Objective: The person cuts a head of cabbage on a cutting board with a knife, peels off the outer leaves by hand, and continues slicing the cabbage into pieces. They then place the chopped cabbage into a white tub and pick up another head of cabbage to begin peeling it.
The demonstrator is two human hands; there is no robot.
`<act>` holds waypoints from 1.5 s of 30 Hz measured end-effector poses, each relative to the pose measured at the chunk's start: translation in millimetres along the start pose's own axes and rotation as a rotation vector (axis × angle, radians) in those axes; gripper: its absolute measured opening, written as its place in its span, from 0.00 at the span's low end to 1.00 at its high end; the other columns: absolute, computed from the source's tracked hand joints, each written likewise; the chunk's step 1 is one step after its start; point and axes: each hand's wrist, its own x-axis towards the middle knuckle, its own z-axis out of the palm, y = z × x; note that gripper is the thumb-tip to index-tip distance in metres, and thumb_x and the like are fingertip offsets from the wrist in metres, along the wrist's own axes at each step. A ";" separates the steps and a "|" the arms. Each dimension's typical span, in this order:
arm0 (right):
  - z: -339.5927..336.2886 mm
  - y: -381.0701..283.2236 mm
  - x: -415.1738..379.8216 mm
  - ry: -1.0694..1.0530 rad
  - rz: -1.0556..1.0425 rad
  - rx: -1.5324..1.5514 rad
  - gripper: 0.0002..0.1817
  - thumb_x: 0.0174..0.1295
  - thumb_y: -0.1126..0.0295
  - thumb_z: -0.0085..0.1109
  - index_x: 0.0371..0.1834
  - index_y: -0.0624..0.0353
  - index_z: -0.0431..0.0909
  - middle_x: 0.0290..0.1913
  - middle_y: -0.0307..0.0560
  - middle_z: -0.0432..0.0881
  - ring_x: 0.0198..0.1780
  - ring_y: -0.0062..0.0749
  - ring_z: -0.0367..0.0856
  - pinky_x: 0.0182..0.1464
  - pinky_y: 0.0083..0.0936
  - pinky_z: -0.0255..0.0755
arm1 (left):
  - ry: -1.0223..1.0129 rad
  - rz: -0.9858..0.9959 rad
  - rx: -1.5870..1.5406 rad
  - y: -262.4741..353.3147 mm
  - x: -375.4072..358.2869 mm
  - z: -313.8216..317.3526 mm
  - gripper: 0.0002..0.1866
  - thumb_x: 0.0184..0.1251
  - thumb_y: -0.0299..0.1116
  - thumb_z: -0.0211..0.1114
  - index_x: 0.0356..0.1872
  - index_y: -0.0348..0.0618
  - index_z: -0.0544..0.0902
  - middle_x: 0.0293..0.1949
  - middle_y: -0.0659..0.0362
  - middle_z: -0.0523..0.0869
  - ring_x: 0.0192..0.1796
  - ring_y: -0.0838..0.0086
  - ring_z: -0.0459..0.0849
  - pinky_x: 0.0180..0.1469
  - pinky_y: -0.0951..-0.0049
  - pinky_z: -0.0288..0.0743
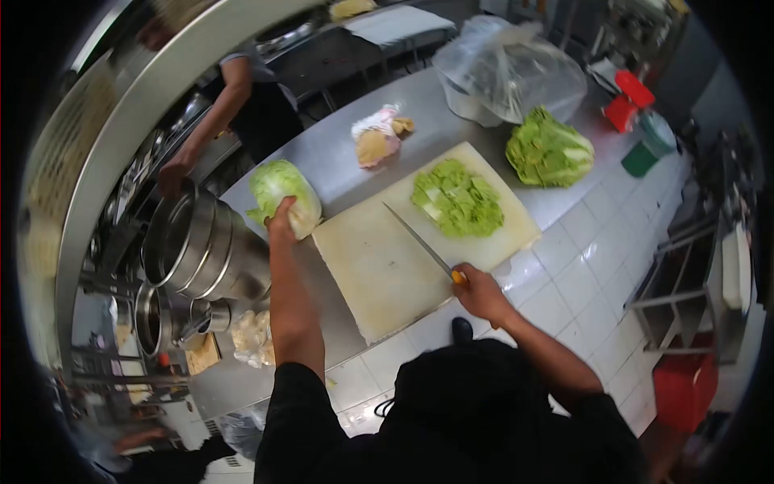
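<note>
My right hand [481,295] is closed around the orange handle of a kitchen knife [419,242]. Its long blade points up and left over the pale cutting board [387,282]. Chopped lettuce [458,198] lies in a pile on the far right part of that board. At the board's left edge, my left hand [282,218] grips a lettuce head [278,181] by its pale lower side; some fingertips are hidden. Beyond the board's right corner rests another leafy lettuce head [552,152].
Large metal pots [181,238] stand at the left, with another person's hand [173,173] at a rim. A crumpled cloth [377,137] lies behind the board. Further back are a plastic-covered tub [508,77] and a red object [629,101]. A bag [254,337] sits near my left arm.
</note>
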 end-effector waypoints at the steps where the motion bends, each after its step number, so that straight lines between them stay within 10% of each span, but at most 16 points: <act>1: -4.4 1.6 0.4 -0.027 0.011 0.012 0.20 0.64 0.66 0.62 0.57 0.63 0.77 0.41 0.69 0.85 0.46 0.64 0.85 0.51 0.45 0.78 | -0.110 -0.019 -0.045 -0.7 -10.1 -2.9 0.49 0.47 0.34 0.80 0.72 0.36 0.64 0.61 0.46 0.79 0.59 0.53 0.82 0.59 0.49 0.81; 11: -54.2 7.7 8.9 -0.274 0.172 0.197 0.26 0.63 0.67 0.60 0.63 0.70 0.73 0.33 0.53 0.84 0.29 0.31 0.84 0.33 0.30 0.78 | -0.544 0.120 0.188 65.5 -132.4 -25.7 0.45 0.56 0.28 0.74 0.75 0.39 0.60 0.64 0.47 0.78 0.64 0.56 0.79 0.64 0.56 0.79; 21: -67.1 10.9 -15.7 -0.300 0.260 0.302 0.17 0.70 0.66 0.54 0.56 0.65 0.73 0.30 0.43 0.78 0.27 0.25 0.81 0.28 0.25 0.76 | -1.065 -0.181 0.659 -15.9 -212.6 -4.5 0.51 0.42 0.29 0.80 0.73 0.34 0.66 0.64 0.51 0.80 0.66 0.63 0.78 0.71 0.66 0.68; 26: -50.5 16.5 -35.8 -0.171 0.139 -0.089 0.20 0.74 0.62 0.52 0.61 0.64 0.69 0.38 0.71 0.84 0.41 0.66 0.84 0.46 0.52 0.76 | -1.150 0.015 1.197 15.2 -226.3 31.1 0.56 0.42 0.36 0.81 0.76 0.34 0.61 0.69 0.47 0.74 0.72 0.61 0.71 0.74 0.68 0.61; 28: -53.2 2.6 -52.7 -0.109 0.148 -0.170 0.20 0.74 0.61 0.52 0.61 0.64 0.69 0.41 0.77 0.83 0.46 0.74 0.81 0.51 0.57 0.73 | -0.954 0.495 1.391 3.6 -237.3 25.6 0.60 0.40 0.41 0.82 0.77 0.34 0.58 0.73 0.41 0.66 0.77 0.54 0.63 0.77 0.56 0.54; 35: -60.5 -23.7 -114.2 0.088 0.220 -0.265 0.19 0.74 0.62 0.54 0.60 0.64 0.71 0.29 0.64 0.83 0.36 0.61 0.84 0.42 0.49 0.75 | -0.516 1.204 1.676 -82.5 -346.0 30.8 0.76 0.30 0.49 0.88 0.81 0.35 0.45 0.80 0.33 0.45 0.82 0.40 0.44 0.76 0.28 0.40; 40: -66.3 -60.2 -140.7 0.121 0.165 -0.216 0.17 0.75 0.62 0.52 0.56 0.66 0.71 0.32 0.69 0.84 0.39 0.68 0.84 0.44 0.53 0.74 | -0.454 0.962 1.586 -56.6 -298.2 45.6 0.72 0.33 0.43 0.88 0.81 0.37 0.48 0.79 0.33 0.49 0.80 0.36 0.48 0.77 0.37 0.49; 45: -67.0 -74.8 -134.4 0.092 0.122 -0.209 0.17 0.75 0.63 0.53 0.57 0.66 0.70 0.33 0.69 0.84 0.39 0.68 0.83 0.44 0.53 0.74 | -0.832 0.527 1.456 0.2 -201.2 68.6 0.70 0.31 0.49 0.87 0.79 0.35 0.54 0.72 0.35 0.66 0.73 0.48 0.68 0.73 0.52 0.64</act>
